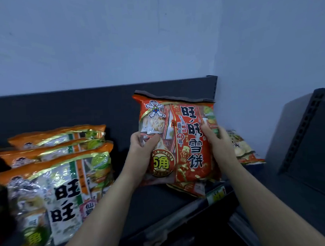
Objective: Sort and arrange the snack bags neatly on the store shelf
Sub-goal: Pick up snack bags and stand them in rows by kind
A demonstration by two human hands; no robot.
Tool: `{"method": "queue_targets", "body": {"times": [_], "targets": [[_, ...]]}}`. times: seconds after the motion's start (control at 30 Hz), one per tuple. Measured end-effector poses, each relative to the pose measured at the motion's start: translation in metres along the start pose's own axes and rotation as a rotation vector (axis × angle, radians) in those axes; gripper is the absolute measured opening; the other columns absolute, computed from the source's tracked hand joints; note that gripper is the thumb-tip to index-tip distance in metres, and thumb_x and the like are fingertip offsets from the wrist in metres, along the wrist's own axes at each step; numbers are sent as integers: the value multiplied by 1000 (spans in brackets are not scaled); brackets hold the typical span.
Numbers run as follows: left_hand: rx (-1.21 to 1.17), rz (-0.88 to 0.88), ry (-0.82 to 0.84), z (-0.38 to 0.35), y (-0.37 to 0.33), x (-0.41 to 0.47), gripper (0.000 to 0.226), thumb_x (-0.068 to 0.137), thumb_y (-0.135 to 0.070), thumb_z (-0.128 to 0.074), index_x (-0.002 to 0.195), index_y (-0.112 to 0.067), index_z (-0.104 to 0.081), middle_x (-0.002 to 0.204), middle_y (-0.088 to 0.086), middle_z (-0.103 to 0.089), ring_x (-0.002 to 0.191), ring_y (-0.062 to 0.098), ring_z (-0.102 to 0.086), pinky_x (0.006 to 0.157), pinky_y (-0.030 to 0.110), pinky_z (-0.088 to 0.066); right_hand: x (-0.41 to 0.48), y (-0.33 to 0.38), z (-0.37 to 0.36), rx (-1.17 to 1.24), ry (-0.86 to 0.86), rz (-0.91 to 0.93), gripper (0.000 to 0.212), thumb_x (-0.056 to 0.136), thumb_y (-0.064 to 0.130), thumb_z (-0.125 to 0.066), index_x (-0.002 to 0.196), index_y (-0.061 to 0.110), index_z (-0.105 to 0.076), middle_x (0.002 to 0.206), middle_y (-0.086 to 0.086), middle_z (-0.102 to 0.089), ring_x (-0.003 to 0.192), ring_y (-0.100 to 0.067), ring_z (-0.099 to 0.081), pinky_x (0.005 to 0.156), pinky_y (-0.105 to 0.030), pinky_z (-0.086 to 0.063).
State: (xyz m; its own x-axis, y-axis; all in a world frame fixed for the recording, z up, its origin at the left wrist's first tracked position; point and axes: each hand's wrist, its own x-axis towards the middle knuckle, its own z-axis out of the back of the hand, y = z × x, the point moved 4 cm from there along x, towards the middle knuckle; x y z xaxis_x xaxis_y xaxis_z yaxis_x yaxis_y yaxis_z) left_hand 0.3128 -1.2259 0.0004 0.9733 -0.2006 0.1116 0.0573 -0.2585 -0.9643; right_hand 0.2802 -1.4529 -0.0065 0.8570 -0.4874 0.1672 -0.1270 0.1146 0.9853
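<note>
- The left hand [140, 153] and right hand [220, 144] are holding a red snack bag [184, 140] upright between them, with the fingers gripping its two side edges.
- The bag is hovering over the right end of the dark shelf [157, 202], in front of the back panel.
- A second red bag [189, 189] is lying flat just beneath it, and a third bag [242, 151] is lying behind the right hand.
- Three orange-and-silver bags [56, 163] are leaning in a row at the left.

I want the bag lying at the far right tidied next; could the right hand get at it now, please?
Probably not yet: the right hand grips the red bag. Once freed, likely yes; the far-right bag lies just beyond it, nothing between.
</note>
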Motion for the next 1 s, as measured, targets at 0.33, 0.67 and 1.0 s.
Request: {"method": "queue_targets", "body": {"times": [0.33,0.67,1.0], "targets": [[581,-142,-295,89,-14,-67,62,96,-52,-44,151,-34,-23,134,6,-46,124,22,-47,105,44,-41,-79,23,-70,-68,-13,256,53,82,45,-71,127,29,-48,105,14,-64,88,2,-65,73,-27,-56],[433,-174,-691,188,-20,-156,43,102,-31,-45,141,-23,-32,97,-11,-51,82,-3,-51,69,11,-38,-159,7,-167,-32,304,278,43,91,27,-66,123,27,-36,103,18,-54,82,19,-57,62,-9,-49],[347,-182,-724,318,-58,-232,77,85,-39,-69,148,-35,-23,127,-16,-45,105,-2,-52,76,13,-41,-256,16,-313,-62,475,287,39,95,28,-59,127,23,-39,99,6,-67,81,-7,-69,66,-34,-61]]}}
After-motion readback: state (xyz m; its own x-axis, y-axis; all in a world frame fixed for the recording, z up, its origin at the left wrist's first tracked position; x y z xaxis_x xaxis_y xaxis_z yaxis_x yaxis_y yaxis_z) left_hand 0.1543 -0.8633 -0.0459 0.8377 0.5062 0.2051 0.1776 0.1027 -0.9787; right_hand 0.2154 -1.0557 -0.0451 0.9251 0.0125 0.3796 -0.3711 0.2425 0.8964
